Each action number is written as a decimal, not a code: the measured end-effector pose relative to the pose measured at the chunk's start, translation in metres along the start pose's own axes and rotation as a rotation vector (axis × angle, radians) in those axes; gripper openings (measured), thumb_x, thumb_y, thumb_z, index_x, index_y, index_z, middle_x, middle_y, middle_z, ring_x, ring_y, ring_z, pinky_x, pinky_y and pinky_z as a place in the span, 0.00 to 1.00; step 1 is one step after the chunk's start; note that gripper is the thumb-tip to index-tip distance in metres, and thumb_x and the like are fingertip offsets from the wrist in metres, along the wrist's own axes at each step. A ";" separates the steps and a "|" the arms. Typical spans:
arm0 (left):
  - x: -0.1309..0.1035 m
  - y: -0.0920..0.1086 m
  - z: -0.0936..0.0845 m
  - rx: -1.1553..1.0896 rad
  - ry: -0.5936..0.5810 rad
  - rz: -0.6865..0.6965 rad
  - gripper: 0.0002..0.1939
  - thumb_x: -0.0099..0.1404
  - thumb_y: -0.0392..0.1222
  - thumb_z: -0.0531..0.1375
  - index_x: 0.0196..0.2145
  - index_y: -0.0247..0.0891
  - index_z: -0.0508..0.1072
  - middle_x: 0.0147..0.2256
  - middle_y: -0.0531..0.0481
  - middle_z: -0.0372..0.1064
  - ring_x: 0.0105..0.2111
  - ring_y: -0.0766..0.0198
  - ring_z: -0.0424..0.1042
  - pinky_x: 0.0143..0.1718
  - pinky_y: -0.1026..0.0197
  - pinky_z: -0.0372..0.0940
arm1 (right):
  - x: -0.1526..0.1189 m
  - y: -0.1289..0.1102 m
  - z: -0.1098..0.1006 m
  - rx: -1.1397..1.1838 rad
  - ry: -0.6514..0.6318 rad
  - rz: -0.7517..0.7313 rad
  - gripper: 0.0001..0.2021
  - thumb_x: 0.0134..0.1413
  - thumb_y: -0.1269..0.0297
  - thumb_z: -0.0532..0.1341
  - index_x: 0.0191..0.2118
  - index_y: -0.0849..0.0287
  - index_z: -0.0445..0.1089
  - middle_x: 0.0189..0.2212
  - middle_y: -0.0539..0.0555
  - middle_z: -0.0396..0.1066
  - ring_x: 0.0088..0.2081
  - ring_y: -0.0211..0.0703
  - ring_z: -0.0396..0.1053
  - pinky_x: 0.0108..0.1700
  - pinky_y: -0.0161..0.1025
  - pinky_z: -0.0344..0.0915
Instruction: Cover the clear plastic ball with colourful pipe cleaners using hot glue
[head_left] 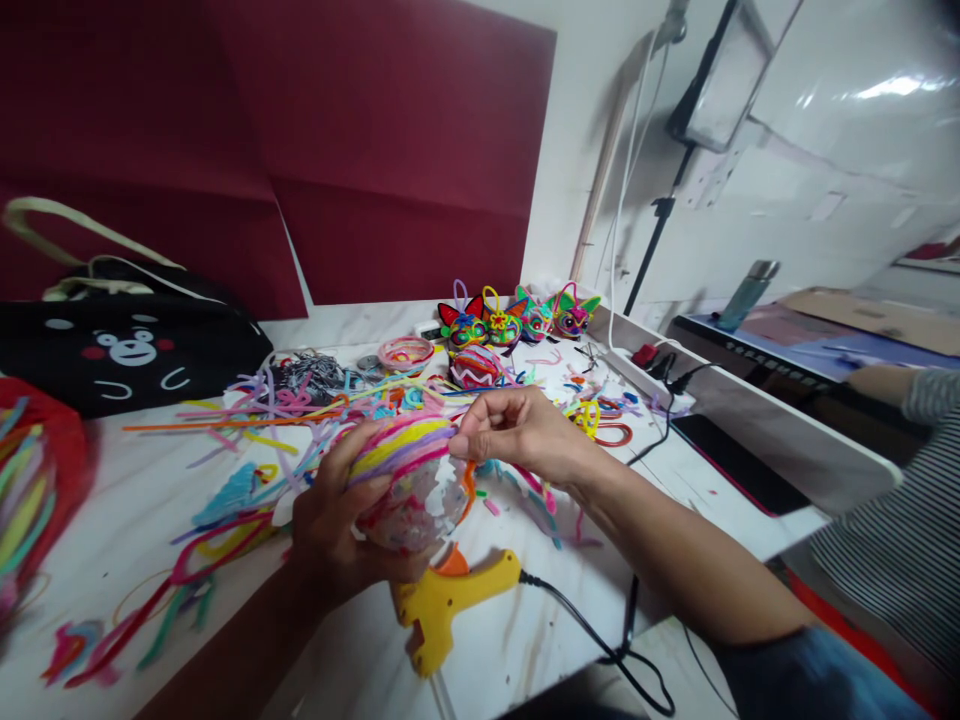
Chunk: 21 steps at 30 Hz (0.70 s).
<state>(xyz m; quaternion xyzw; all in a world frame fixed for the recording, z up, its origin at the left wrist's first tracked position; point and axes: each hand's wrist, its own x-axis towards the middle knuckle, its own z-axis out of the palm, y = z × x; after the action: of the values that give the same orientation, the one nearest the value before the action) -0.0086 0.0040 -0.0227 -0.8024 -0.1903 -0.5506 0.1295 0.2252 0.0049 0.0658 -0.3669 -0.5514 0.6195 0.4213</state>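
My left hand [330,505] is closed around a round, clear plastic form [420,500], holding it up over the table. Rows of pink, yellow and purple pipe cleaners [405,445] cover its upper part, while its lower side is bare and see-through with reddish marks. At the right edge of these rows, my right hand [517,430] pinches a pipe cleaner between thumb and forefinger. An orange pipe cleaner [469,490] hangs along the form's right side. Just below lies a yellow glue gun [457,605] with an orange trigger, partly behind my left hand.
Loose pipe cleaners [255,420] litter the table. Several colourful cat-faced ornaments [517,322] stand at the back. A black bag [127,350] and a red bag [67,480] sit left. On the right are a phone [739,465], cables, and another person's striped sleeve [934,395].
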 end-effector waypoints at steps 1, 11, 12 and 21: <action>0.000 0.001 0.000 -0.002 -0.004 -0.009 0.38 0.50 0.49 0.73 0.56 0.46 0.64 0.65 0.38 0.60 0.60 0.41 0.68 0.51 0.39 0.73 | 0.000 0.000 0.000 0.003 0.007 0.005 0.19 0.24 0.63 0.81 0.21 0.62 0.72 0.18 0.45 0.72 0.20 0.30 0.65 0.26 0.30 0.62; 0.005 0.005 0.003 -0.024 0.030 -0.018 0.38 0.51 0.51 0.72 0.57 0.47 0.64 0.64 0.39 0.62 0.58 0.42 0.69 0.49 0.38 0.74 | 0.001 0.009 -0.004 -0.029 0.067 -0.054 0.26 0.23 0.61 0.81 0.31 0.60 0.71 0.23 0.43 0.69 0.25 0.32 0.65 0.29 0.32 0.62; 0.004 0.005 0.003 -0.026 0.029 -0.017 0.38 0.51 0.50 0.72 0.58 0.47 0.64 0.64 0.39 0.62 0.58 0.42 0.69 0.50 0.38 0.74 | 0.002 0.010 -0.005 -0.030 0.062 -0.053 0.26 0.24 0.61 0.81 0.33 0.60 0.72 0.25 0.44 0.70 0.27 0.33 0.66 0.31 0.33 0.63; 0.001 0.007 0.003 -0.035 0.011 -0.031 0.35 0.55 0.50 0.70 0.58 0.48 0.64 0.64 0.40 0.61 0.59 0.43 0.68 0.51 0.37 0.73 | 0.002 0.021 -0.006 0.135 -0.081 0.072 0.28 0.32 0.55 0.79 0.42 0.60 0.75 0.35 0.50 0.76 0.38 0.39 0.74 0.46 0.37 0.69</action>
<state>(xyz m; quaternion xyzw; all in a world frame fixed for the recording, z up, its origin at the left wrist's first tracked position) -0.0030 -0.0007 -0.0223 -0.7985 -0.1921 -0.5602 0.1080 0.2273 0.0082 0.0438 -0.3318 -0.5114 0.6846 0.3997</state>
